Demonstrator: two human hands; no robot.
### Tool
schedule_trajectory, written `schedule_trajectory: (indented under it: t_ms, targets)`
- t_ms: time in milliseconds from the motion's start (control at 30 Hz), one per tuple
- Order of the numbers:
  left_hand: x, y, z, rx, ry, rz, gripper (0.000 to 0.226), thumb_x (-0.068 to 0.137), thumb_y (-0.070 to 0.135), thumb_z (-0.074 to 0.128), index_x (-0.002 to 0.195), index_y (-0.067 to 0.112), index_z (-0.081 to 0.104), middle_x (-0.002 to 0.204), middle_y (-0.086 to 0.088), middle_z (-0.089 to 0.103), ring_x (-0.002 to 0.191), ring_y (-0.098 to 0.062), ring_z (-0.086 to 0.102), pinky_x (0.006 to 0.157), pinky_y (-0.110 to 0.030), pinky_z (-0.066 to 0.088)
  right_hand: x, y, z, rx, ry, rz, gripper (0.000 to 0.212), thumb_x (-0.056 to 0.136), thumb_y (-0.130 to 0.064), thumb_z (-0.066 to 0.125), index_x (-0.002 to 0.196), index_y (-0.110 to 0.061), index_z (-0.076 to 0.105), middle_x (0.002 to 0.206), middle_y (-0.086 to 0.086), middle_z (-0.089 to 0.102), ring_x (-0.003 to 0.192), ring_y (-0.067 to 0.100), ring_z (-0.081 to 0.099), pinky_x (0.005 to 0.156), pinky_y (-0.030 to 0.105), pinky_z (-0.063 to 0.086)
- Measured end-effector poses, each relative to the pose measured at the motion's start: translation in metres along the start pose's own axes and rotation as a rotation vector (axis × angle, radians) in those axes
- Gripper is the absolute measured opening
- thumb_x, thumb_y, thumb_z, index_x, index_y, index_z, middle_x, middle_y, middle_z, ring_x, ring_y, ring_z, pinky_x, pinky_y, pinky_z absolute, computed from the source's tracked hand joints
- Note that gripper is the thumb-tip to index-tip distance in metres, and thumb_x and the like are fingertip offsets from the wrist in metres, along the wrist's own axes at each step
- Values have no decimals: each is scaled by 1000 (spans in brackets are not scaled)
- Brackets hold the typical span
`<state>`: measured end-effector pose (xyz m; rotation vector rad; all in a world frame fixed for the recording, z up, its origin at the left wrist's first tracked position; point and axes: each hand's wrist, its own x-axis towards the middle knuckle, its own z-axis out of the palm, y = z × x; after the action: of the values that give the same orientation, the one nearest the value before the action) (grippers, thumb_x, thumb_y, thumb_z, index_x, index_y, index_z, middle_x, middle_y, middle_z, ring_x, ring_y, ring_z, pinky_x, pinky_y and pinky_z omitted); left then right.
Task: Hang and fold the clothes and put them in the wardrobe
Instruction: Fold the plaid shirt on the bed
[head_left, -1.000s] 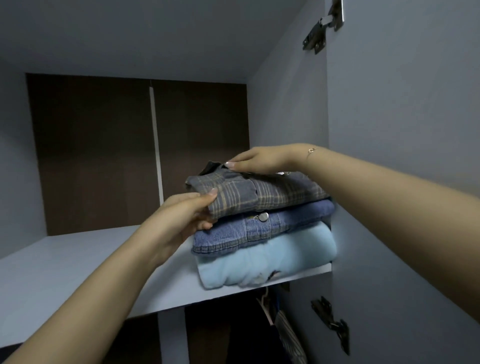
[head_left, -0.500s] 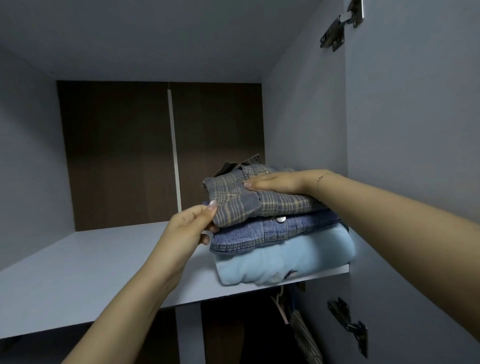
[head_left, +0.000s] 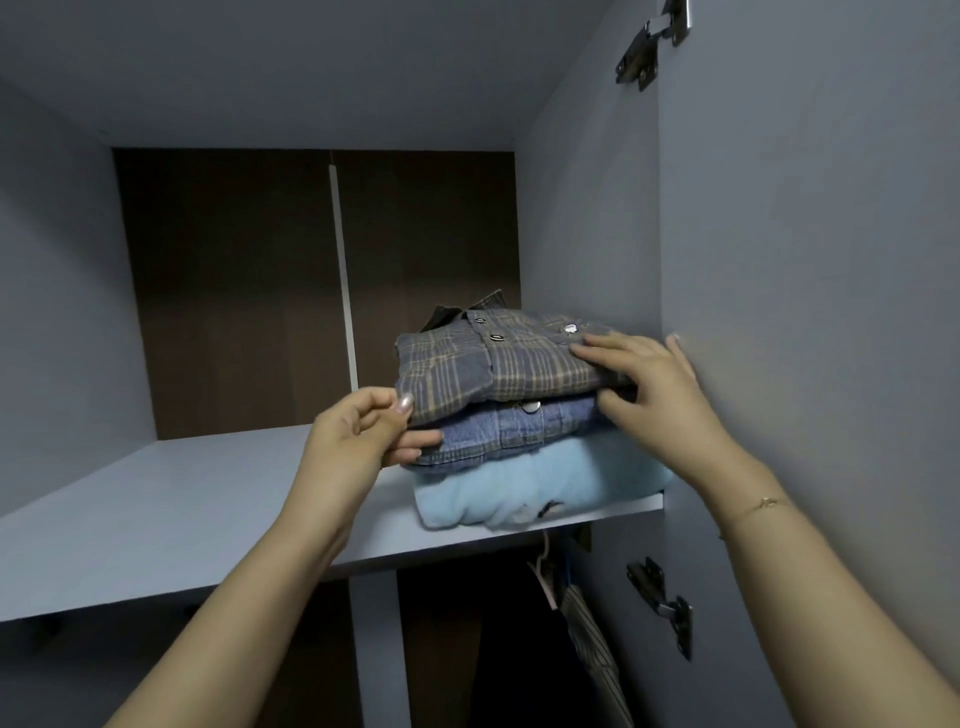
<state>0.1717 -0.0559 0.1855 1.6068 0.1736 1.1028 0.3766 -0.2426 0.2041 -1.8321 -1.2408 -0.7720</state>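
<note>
Three folded garments are stacked at the right end of the upper wardrobe shelf. A grey plaid shirt lies on top, a blue denim shirt is under it, and a light blue fleece is at the bottom. My left hand pinches the left front corner of the stack, thumb on the plaid shirt and fingers against the denim. My right hand clasps the stack's right front corner, fingers spread on the plaid shirt and thumb underneath its edge.
The wardrobe's right side wall stands close against the stack. The open door with metal hinges is at the right. Below the shelf, hanging clothes on a hanger show. A vertical divider supports the shelf.
The stack sits deeper and straighter on the shelf. My right hand slid from the top middle of the plaid shirt to its right front corner. My left hand stayed at the left corner.
</note>
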Motion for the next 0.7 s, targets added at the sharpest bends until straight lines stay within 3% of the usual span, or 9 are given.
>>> schedule_trajectory:
  t_ms: [67,167,267,400,533,700]
  targets:
    - [3,1,1,-21,16,30,16,98,12,53,102,0,62,91,-12,73,85,-19,73,72,-18,57,0,6,2,9,143,-27,41,87,2,61,124,-14,67,129,2,64,125,25,53,115,40,28]
    - [6,-1,2,47,40,84,14,98,11,52,98,5,64,81,-4,74,80,-11,71,76,-17,56,-1,11,10,-29,285,-51,41,84,13,58,117,-7,71,117,10,70,117,32,59,108,47,40]
    - [5,-3,4,66,28,73,13,98,11,52,97,7,64,80,-2,74,79,-9,69,78,-17,55,-7,10,21,-58,356,-20,53,72,23,55,115,-4,71,112,15,70,108,34,62,106,55,40]
    - [-4,0,7,20,66,15,7,95,13,58,100,13,63,83,2,74,81,-8,69,77,-17,53,-14,10,22,-32,306,38,52,80,18,52,125,-5,65,126,12,65,120,31,57,113,47,33]
    - [-27,-1,11,223,131,73,32,95,17,60,125,24,52,124,2,62,109,-5,62,97,-28,50,-33,6,15,21,198,95,55,91,5,49,144,-9,46,147,9,46,140,25,37,120,40,22]
    - [-79,-14,20,875,49,370,60,98,31,51,152,33,25,161,7,16,146,-7,15,117,-32,17,-91,-14,-4,-82,79,126,59,96,-18,54,151,-13,33,156,3,34,146,19,27,122,40,13]
